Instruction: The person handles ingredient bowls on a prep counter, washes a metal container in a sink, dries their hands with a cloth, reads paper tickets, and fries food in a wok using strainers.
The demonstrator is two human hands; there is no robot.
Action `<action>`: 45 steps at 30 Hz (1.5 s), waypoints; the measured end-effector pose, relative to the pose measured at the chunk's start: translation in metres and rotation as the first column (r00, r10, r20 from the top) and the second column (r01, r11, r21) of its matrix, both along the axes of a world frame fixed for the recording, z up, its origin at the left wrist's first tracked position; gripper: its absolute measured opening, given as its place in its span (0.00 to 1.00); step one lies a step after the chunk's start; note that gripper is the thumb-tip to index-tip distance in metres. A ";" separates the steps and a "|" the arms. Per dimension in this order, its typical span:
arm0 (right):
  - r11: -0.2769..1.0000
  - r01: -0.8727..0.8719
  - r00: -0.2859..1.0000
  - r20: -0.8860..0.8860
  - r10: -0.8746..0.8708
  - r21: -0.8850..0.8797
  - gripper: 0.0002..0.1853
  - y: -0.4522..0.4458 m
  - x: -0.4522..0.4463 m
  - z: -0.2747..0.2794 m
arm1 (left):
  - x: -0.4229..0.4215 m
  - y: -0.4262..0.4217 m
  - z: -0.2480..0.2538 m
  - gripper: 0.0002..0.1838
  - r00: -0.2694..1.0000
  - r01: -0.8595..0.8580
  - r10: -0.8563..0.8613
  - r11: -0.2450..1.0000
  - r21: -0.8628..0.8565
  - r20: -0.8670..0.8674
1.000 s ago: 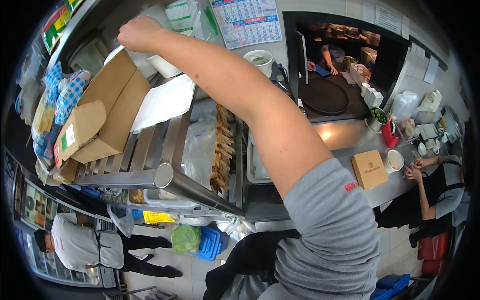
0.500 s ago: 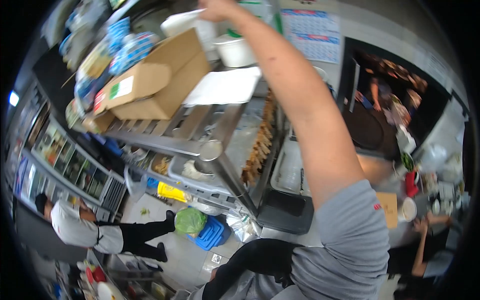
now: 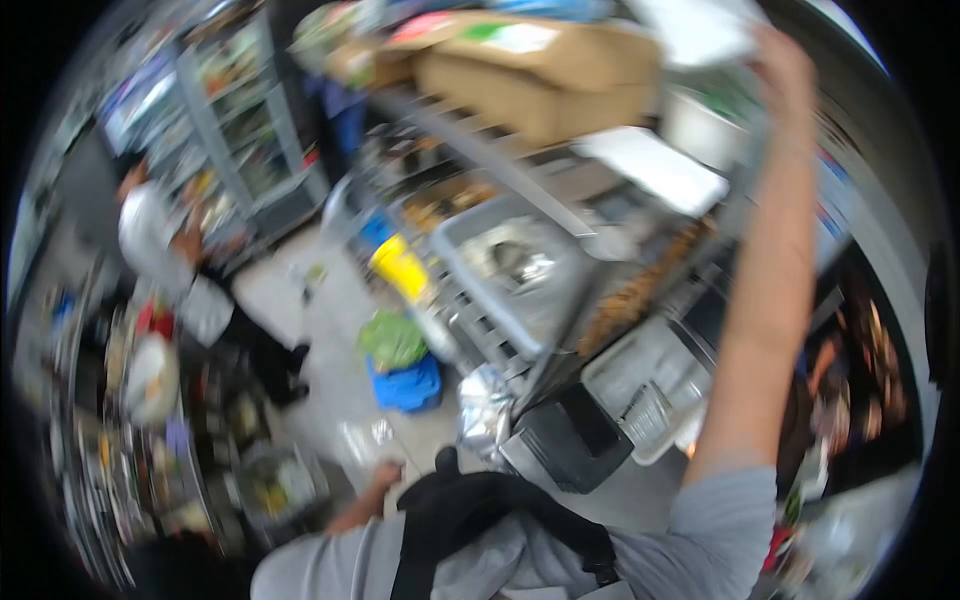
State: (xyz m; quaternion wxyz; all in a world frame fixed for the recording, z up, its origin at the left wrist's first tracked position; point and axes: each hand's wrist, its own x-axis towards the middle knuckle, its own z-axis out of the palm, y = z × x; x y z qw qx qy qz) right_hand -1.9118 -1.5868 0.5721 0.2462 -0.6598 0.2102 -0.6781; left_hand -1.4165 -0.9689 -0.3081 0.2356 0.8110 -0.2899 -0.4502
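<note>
My right hand (image 3: 785,75) is raised at the upper right, its fingers closed on the edge of a white sheet-like thing (image 3: 700,32), blurred and partly cut off by the frame. Just beneath it stands a white tub (image 3: 700,128) with something green at its top. A flat white sheet (image 3: 655,170) lies on the metal rack, beside an open cardboard box (image 3: 520,90). Low in the view, my left hand (image 3: 387,475) hangs by my body over the floor. It is small and blurred, and its fingers do not show clearly.
Lower on the rack sits a grey plastic bin (image 3: 510,265). A black-lidded container (image 3: 568,440) and a blue crate (image 3: 405,385) with a green bag are near the floor. At left, a person in white (image 3: 155,240) stands by a glass-door fridge (image 3: 245,110).
My view has swung, so the rack now sits further right and my left hand has come into sight. My right hand still holds the white sheet-like thing up high.
</note>
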 end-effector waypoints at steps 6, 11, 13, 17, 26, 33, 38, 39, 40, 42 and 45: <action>0.870 0.402 0.915 0.134 -0.379 -0.286 0.20 0.197 0.038 -0.112 | -0.038 -0.093 0.185 0.19 0.875 -0.430 0.266 0.810 -0.399 -0.405; 0.876 0.354 0.925 -0.016 -0.380 -0.328 0.19 0.360 0.089 -0.232 | -0.035 -0.138 0.331 0.30 0.709 -0.142 -0.393 0.733 -0.665 -0.585; 0.950 0.171 0.955 -0.193 -0.225 -0.260 0.19 0.407 0.122 -0.263 | -0.031 -0.148 0.361 0.39 0.468 -0.181 -0.665 0.572 -0.800 -0.582; 0.806 -0.382 0.795 -0.284 0.536 0.451 0.13 0.433 0.251 -0.328 | -0.018 -0.156 0.346 0.51 -0.300 -0.635 -0.627 0.694 -0.340 -0.718; 0.012 -0.434 0.671 0.314 0.672 0.901 0.07 0.349 0.476 -0.524 | 0.153 -0.088 0.299 0.54 -0.123 -0.830 -0.335 0.550 -0.088 -0.934; 0.716 -0.318 0.628 -0.428 0.650 0.621 0.08 0.339 0.667 -0.521 | 0.348 -0.085 0.239 0.44 0.724 -0.535 0.399 0.840 -0.093 -0.563; 0.893 -0.418 0.553 -0.734 0.395 0.166 0.14 0.358 0.796 -0.497 | 0.437 -0.102 0.323 0.21 0.652 -0.632 0.098 0.619 -0.467 -0.752; 0.839 -0.540 0.539 -0.740 0.403 0.063 0.14 0.359 0.816 -0.501 | 0.449 -0.111 0.331 0.21 0.604 -0.702 0.067 0.516 -0.491 -0.794; 0.849 -0.523 0.547 -0.736 0.399 0.071 0.14 0.358 0.833 -0.508 | 0.464 -0.121 0.324 0.23 0.702 -0.652 0.184 0.555 -0.517 -0.688; 0.807 -0.585 0.499 -0.746 0.441 0.086 0.15 0.354 0.865 -0.525 | 0.500 -0.134 0.310 0.26 0.830 -0.535 0.291 0.656 -0.533 -0.475; 0.783 -0.445 0.442 -0.653 0.615 0.436 0.14 0.338 0.910 -0.555 | 0.555 -0.147 0.306 0.39 0.915 -0.376 0.401 0.799 -0.470 -0.049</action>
